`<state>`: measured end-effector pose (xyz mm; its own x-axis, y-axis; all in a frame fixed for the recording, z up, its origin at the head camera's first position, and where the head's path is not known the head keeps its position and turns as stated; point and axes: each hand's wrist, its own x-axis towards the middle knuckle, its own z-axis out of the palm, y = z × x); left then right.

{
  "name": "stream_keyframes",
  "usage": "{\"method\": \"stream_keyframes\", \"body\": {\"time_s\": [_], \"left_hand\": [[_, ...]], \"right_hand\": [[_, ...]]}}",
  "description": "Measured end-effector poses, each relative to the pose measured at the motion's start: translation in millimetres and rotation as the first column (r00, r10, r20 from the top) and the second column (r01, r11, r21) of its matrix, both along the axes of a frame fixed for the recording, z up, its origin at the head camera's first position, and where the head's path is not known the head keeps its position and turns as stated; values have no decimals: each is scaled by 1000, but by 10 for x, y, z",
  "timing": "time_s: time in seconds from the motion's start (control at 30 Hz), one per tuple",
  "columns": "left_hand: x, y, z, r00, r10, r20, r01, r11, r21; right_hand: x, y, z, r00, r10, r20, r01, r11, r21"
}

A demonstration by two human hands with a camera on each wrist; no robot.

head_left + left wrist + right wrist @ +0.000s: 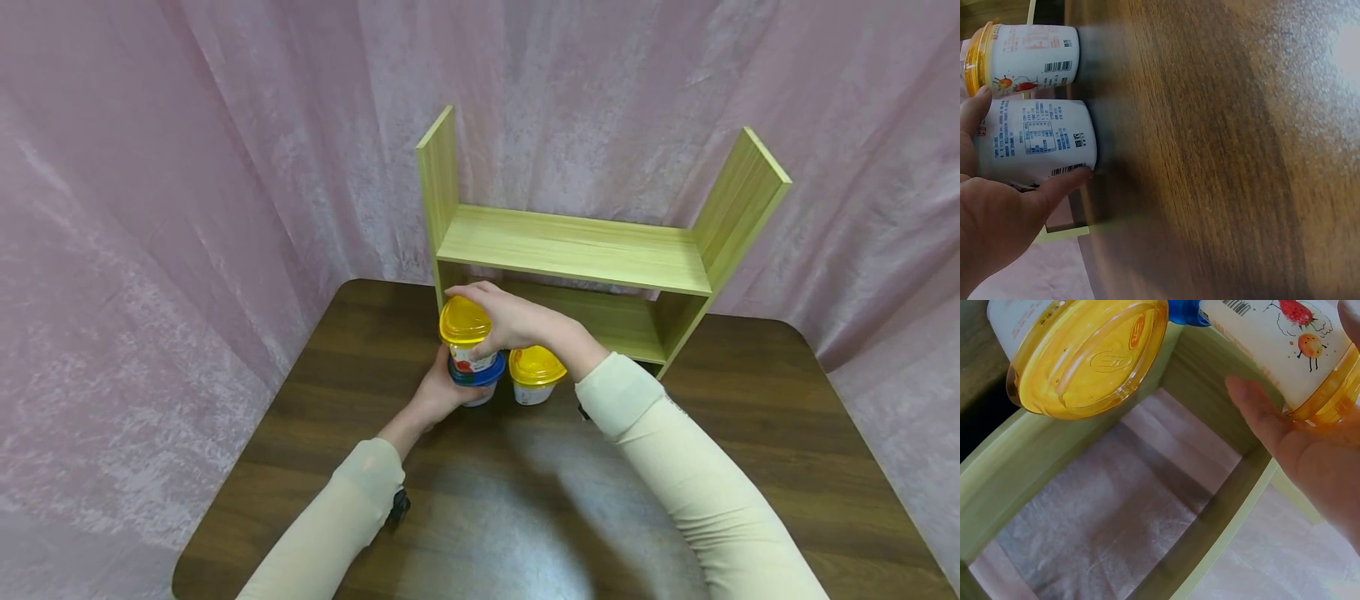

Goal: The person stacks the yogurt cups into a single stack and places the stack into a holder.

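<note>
My right hand (517,318) grips a white yogurt cup with a clear yellow lid (465,323) and fruit pictures on its side. That cup sits upright right over the blue lid of another white cup (480,377). Around the blue-lidded cup, my left hand (433,395) curls from the left; in the left wrist view the cup's base (1085,134) is at the tabletop. A second yellow-lidded cup (534,372) stands just to the right, held by neither hand. The right wrist view shows fingers (1260,415) along the upper cup's side (1272,337).
Behind the cups stands a light wooden shelf (573,242) with two tall side panels and a lower board (600,317). It rests on a dark brown wooden table (750,417). Pink curtains (225,167) hang around the table's back and sides.
</note>
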<state>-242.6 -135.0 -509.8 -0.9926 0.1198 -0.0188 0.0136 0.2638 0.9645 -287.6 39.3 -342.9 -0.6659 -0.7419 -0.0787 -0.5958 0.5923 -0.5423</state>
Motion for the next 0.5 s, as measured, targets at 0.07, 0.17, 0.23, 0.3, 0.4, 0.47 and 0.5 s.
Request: {"method": "stream_keyframes", "body": {"time_s": [0.07,0.17,0.23,0.3,0.4,0.47,0.5], "left_hand": [[0,2,-3,1000,-1,2,1,1000,5],[2,6,-2,1000,-7,1,7,1000,17],[16,10,13,1000,-14,4,14,999,29],[49,14,77,1000,-25,5,24,999,42],[121,22,224,999,-41,10,40,998,51],[154,22,305,999,-51,8,50,997,53],[165,20,332,999,-54,6,54,997,52]], "right_hand": [[-3,9,-2,1000,2,-4,-2,1000,2],[3,30,9,1000,3,-19,-3,1000,5],[9,53,24,1000,2,-29,-2,1000,-1],[16,88,39,999,-2,-33,1,1000,-21],[22,167,57,999,-2,-37,-1,998,-68],[25,236,61,999,-11,-33,7,995,-98],[27,274,59,999,-20,-30,16,994,-109]]}}
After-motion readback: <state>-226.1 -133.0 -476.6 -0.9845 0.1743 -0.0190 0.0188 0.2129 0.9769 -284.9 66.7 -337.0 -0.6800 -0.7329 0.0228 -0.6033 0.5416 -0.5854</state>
